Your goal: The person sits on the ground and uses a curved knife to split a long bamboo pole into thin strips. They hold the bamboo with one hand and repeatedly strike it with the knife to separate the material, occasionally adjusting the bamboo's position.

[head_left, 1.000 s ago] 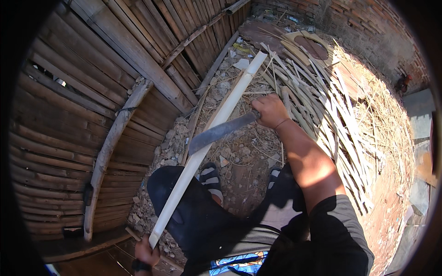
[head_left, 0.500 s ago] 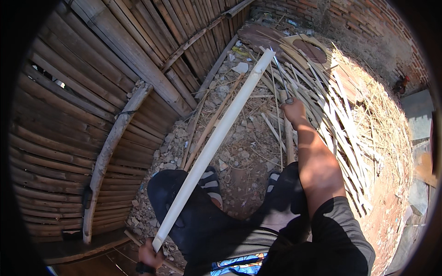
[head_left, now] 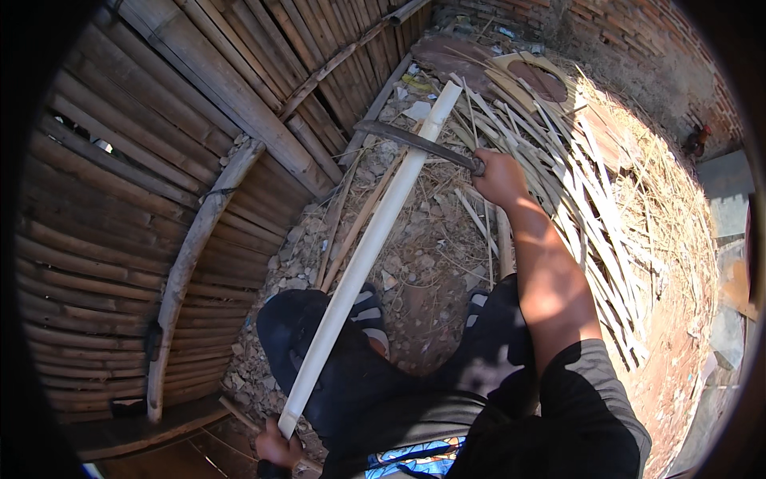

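My left hand (head_left: 278, 445) is closed around the lower end of a long pale split bamboo strip (head_left: 363, 267), which slants up and away across my left thigh. My right hand (head_left: 501, 177) grips the handle of a machete (head_left: 439, 150). Its dark blade points left and crosses the strip near the far end, over its upper face. Whether the edge bites into the bamboo cannot be made out.
A bamboo slat wall (head_left: 104, 271) with a bent pole stands close on my left. Several thin split bamboo strips (head_left: 586, 215) lie heaped to the right. Rubble covers the ground by my sandalled feet. A rooster (head_left: 697, 140) stands near the brick wall (head_left: 638, 40).
The machete has swung from pointing away, beyond the strip's right side, to lying leftward across it. The strip's far end has shifted slightly left; my left hand has moved slightly right.
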{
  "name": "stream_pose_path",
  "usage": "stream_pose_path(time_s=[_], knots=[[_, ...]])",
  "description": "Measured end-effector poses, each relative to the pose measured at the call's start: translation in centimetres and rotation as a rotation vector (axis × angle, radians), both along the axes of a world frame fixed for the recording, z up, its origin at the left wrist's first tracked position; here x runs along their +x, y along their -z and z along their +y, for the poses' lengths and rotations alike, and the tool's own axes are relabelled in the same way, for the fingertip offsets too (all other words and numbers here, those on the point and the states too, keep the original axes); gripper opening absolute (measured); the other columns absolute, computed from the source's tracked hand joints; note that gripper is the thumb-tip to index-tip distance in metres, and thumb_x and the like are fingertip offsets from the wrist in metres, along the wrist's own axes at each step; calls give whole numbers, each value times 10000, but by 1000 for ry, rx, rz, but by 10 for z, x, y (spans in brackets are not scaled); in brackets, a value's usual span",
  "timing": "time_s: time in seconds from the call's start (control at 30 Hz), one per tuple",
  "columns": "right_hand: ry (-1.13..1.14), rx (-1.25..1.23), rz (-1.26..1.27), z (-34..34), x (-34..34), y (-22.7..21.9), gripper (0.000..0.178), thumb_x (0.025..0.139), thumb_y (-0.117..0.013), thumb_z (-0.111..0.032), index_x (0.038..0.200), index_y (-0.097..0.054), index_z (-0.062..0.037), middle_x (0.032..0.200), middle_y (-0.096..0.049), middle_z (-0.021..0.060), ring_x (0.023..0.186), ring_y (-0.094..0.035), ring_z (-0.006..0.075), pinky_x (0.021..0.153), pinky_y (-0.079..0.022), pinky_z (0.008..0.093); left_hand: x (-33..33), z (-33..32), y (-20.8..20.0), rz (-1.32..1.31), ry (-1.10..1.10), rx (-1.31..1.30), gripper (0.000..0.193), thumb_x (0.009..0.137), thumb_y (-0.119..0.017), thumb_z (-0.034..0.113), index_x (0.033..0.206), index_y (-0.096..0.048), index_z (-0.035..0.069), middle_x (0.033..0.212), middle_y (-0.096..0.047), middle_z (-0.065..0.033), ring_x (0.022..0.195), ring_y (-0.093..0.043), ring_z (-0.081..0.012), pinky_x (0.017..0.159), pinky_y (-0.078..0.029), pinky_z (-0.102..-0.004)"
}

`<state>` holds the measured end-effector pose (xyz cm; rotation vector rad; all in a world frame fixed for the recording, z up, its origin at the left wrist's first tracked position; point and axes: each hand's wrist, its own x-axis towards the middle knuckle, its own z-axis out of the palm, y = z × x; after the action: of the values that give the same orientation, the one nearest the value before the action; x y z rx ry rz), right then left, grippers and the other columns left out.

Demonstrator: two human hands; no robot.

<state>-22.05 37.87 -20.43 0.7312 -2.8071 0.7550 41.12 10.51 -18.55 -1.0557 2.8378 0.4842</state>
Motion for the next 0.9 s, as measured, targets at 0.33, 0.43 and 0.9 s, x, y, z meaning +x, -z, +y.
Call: stream_pose_path(time_s=[0.33,0.43,0.9], knots=[[-166,59,201,-18,16,-19,321,775,-719,-175,1087,-707,-102,869,-714,212,871,-688,428,766,-550,490,-3,9,0,-39,-44,-61,363,716,-657,77,1072,-594,52,737,-664,-243,722,-674,-481,651,-551,-559],[182,-38,-62,0,-2,-7,342,794,-714,-214,1126,-712,-133,978,-734,209,932,-699,418,816,-554,499,-5,-1,1,-52,-22,-72,387,709,-656,71,1091,-600,56,746,-667,-243,731,-674,-481,661,-553,-556],[33,-105,-87,-6,2,-11,326,782,-705,-192,1098,-719,-114,927,-726,211,870,-685,434,795,-540,506,1,-5,13,24,-12,-51,358,714,-633,74,1068,-597,40,723,-649,-240,713,-660,-485,643,-537,-563]])
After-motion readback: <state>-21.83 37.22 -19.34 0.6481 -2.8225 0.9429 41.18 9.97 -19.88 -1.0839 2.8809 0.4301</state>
